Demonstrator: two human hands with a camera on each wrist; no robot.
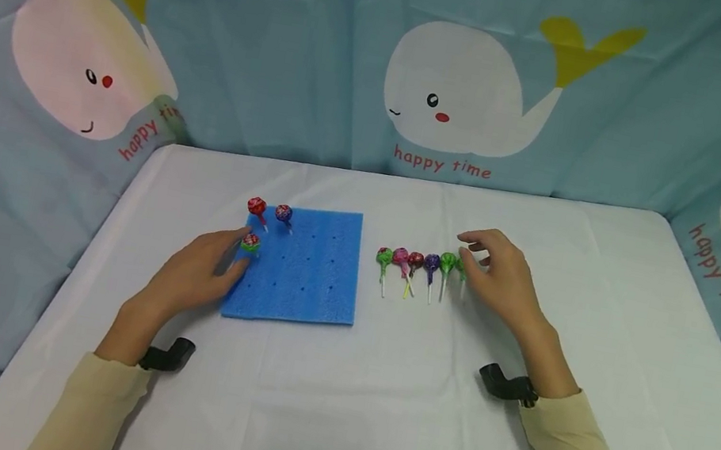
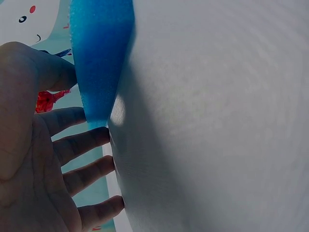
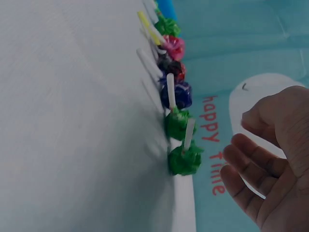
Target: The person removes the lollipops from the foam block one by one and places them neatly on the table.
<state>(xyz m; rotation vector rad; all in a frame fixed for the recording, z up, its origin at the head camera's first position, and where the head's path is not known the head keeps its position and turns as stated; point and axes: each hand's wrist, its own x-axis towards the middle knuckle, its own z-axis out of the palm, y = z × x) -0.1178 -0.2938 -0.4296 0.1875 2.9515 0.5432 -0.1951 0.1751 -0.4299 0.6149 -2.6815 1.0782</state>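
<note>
A blue foam board (image 1: 293, 277) dotted with small holes lies left of centre. Three lollipops stand in it: a red one (image 1: 257, 206) and a purple one (image 1: 284, 213) along the back, and a red-and-green one (image 1: 250, 242) by the left side. My left hand (image 1: 197, 268) rests at the board's left edge, fingers spread, thumb near the front-left part. To the right, several lollipops lie in a row with sticks toward me; a green one (image 3: 185, 160) ends the row. Beside it hovers my right hand (image 1: 499, 278), fingers loosely bent and holding nothing in the right wrist view.
A white cloth covers the table (image 1: 369, 420). Behind it hangs a blue curtain (image 1: 333, 51) printed with whales. Within the row lie pink (image 1: 401, 256), dark red (image 1: 415, 260) and purple (image 1: 432, 262) lollipops, with some sticks crossing. Each wrist carries a black camera (image 1: 506, 383).
</note>
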